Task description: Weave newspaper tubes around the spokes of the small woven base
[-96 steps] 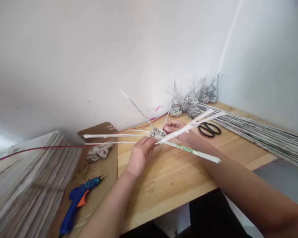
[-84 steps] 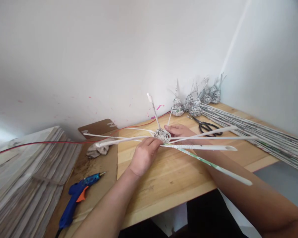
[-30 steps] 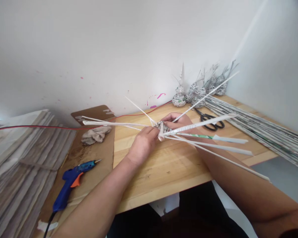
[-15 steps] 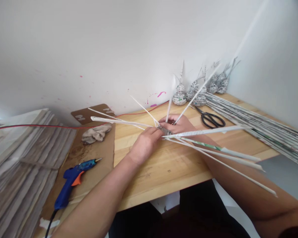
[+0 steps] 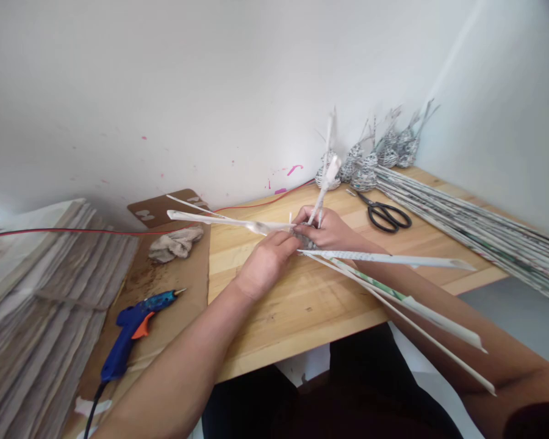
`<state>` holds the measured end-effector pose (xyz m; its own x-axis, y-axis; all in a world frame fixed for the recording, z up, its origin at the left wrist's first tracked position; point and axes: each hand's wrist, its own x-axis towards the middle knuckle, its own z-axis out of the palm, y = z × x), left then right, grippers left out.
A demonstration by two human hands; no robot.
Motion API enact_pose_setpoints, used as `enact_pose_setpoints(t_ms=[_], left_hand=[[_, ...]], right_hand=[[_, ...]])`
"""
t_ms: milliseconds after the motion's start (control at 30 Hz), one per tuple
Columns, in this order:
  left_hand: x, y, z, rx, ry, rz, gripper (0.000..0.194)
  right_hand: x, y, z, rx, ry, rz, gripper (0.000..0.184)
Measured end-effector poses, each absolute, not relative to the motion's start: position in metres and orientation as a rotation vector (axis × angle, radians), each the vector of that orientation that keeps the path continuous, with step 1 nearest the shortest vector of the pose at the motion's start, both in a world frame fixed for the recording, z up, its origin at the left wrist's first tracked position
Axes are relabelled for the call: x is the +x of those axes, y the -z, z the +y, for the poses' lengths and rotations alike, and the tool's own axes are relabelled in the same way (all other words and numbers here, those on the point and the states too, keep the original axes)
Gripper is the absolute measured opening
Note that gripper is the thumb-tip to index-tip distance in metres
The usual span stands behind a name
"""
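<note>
Between my hands is a small woven paper piece [image 5: 307, 242], held just above the wooden table. Several long rolled paper tubes stick out of it; one white tube [image 5: 384, 259] points right and another [image 5: 210, 218] points left. My left hand [image 5: 271, 259] is closed on the near left side of the weave. On the far right side, my right hand [image 5: 324, 227] has its fingers bent round the weave and the base of an upright tube [image 5: 321, 198]. My fingers partly cover the woven middle.
Black-handled scissors [image 5: 388, 216] lie right of my hands, beside a bundle of paper tubes [image 5: 466, 228]. Woven paper gourd shapes [image 5: 365, 174] stand by the wall. At left are a blue glue gun [image 5: 135, 329], a crumpled rag [image 5: 176, 244] and stacked newspapers [image 5: 59, 305].
The woven piece has turned in my hands, so its tubes point in different directions; those on the right have swung lower. Both hands stay on it. The camera view has shifted slightly.
</note>
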<state>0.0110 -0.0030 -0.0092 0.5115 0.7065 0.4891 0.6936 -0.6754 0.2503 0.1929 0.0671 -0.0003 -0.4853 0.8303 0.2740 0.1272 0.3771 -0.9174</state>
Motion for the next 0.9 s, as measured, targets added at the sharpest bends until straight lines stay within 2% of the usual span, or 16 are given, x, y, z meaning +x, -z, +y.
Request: enact_pose_setpoints(t_ms=[200, 400, 600, 900], left_hand=[[0.010, 0.009, -0.002, 2.740, -0.913, 1.204, 0.018], [0.011, 0.007, -0.001, 2.632, -0.942, 1.207, 0.015], [0.009, 0.005, 0.000, 2.560, -0.989, 1.244, 0.012], [-0.003, 0.003, 0.006, 2.392, -1.163, 1.423, 0.006]], right_hand=[[0.191, 0.000, 0.068, -0.801, -1.302, -1.898, 0.020], [0.193, 0.008, 0.073, -0.834, -1.310, -1.843, 0.020], [0.197, 0.006, 0.076, -0.837, -1.543, -1.645, 0.028], [0.197, -0.001, 0.077, -0.852, -1.759, -1.369, 0.023]])
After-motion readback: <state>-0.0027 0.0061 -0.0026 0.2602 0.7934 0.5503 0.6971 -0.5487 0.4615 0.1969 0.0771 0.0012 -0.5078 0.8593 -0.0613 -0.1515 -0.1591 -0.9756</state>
